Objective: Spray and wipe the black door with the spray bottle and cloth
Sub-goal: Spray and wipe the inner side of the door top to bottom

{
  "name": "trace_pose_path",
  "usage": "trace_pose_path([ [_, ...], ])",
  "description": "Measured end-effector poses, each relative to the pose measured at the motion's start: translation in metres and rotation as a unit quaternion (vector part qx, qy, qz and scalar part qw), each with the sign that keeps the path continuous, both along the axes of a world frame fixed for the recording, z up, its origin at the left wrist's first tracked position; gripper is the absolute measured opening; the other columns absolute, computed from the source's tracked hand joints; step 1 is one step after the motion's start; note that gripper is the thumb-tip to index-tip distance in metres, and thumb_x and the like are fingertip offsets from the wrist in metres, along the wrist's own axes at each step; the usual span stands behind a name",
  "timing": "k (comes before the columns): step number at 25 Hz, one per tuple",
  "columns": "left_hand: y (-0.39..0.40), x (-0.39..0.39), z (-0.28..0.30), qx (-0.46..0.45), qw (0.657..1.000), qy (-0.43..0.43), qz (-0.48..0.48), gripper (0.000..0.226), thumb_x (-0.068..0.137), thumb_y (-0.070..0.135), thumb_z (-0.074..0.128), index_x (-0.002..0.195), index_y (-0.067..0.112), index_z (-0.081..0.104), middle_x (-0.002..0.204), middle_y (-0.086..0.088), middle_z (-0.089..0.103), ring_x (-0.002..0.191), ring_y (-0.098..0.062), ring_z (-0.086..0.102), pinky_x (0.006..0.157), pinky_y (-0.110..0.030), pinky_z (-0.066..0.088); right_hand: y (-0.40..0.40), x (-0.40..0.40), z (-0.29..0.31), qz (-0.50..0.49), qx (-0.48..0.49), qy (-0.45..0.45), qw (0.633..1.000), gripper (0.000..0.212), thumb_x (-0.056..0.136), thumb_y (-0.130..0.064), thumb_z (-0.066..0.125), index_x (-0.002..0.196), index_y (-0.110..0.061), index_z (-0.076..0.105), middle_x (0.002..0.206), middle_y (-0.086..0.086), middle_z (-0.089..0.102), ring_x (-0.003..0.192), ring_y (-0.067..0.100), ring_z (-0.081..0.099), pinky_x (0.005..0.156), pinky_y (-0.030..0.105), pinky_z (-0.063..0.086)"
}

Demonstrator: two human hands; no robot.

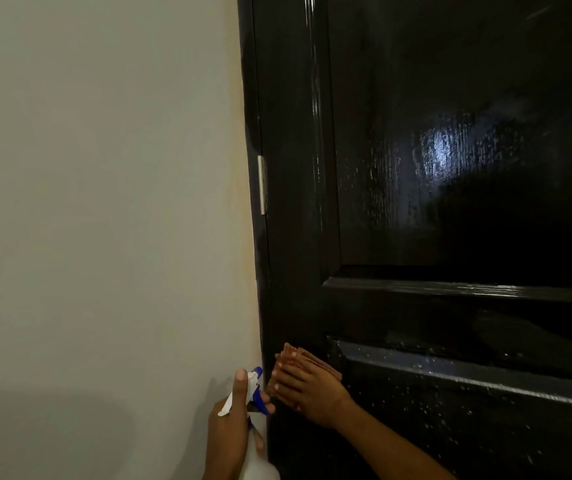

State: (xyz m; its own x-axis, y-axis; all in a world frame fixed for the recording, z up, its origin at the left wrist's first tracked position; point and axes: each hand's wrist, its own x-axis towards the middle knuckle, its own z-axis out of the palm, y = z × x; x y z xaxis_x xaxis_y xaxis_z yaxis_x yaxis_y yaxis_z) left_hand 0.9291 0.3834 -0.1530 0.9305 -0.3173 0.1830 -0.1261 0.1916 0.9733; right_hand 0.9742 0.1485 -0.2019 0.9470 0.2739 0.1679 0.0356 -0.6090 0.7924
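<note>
The glossy black door (450,202) fills the right half of the view, with spray droplets on its panels. My right hand (308,389) lies flat with straight fingers on a folded brown cloth (303,358), pressing it against the door's left stile near the lower panel. My left hand (232,420) grips the neck of a white spray bottle (260,469) with a blue and white trigger head (255,388), held just left of the door edge, thumb up along the head.
A pale wall (104,220) covers the left half. A silver hinge (261,185) sits on the door's left edge at mid height. The black door frame (253,98) runs along the wall.
</note>
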Motion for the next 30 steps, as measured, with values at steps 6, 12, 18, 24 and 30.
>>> trace_pose_path([
  [6,-0.052,-0.011,0.017,0.024,0.996,0.070,-0.051,0.084,0.067,0.069,0.052,0.104,-0.004,0.067,0.088,-0.023,0.070,0.078,-0.033,0.068,0.080,-0.042,0.056,-0.032,-0.059,0.023,0.007,0.132,-0.156,0.979,0.081,0.097,-0.056,0.052,0.162,-0.028,0.014,0.171,0.002,0.007,0.158,0.025,-0.013,0.126,0.051,-0.005],
  [12,-0.082,-0.027,0.003,0.033,0.999,-0.010,-0.028,0.069,0.083,0.062,0.036,0.087,0.004,0.071,0.078,-0.016,0.074,0.064,-0.034,0.066,0.049,-0.031,0.050,-0.066,-0.140,0.045,-0.043,0.203,-0.344,0.916,0.085,0.092,-0.041,0.064,0.163,-0.022,0.021,0.172,0.004,0.008,0.159,0.024,0.001,0.125,0.054,-0.006],
  [18,-0.108,-0.039,0.008,0.041,0.996,-0.030,-0.068,0.071,0.082,0.061,0.038,0.087,-0.001,0.071,0.080,-0.018,0.073,0.053,-0.023,0.063,0.040,-0.025,0.048,-0.124,-0.237,0.028,-0.109,0.194,-0.443,0.868,0.070,0.098,-0.045,0.041,0.161,-0.018,0.027,0.171,0.009,0.014,0.158,0.031,0.008,0.123,0.062,0.010],
  [24,-0.155,-0.087,0.039,0.036,0.986,-0.046,-0.159,0.065,0.093,0.055,0.040,0.087,-0.001,0.071,0.079,-0.016,0.074,0.043,-0.015,0.058,0.043,-0.024,0.045,-0.149,-0.300,0.027,-0.170,0.238,-0.516,0.805,0.068,0.102,-0.045,0.034,0.162,-0.015,0.023,0.171,0.013,0.013,0.157,0.035,0.010,0.123,0.063,0.007],
  [30,-0.190,-0.130,0.071,0.044,0.968,-0.070,-0.236,0.072,0.087,0.067,0.041,0.073,0.000,0.063,0.056,-0.011,0.058,0.040,-0.014,0.050,0.039,-0.024,0.042,-0.170,-0.360,0.042,-0.261,0.388,-0.656,0.592,0.069,0.104,-0.050,0.015,0.164,-0.022,-0.007,0.171,0.005,-0.013,0.158,0.027,-0.011,0.124,0.060,-0.005],
])
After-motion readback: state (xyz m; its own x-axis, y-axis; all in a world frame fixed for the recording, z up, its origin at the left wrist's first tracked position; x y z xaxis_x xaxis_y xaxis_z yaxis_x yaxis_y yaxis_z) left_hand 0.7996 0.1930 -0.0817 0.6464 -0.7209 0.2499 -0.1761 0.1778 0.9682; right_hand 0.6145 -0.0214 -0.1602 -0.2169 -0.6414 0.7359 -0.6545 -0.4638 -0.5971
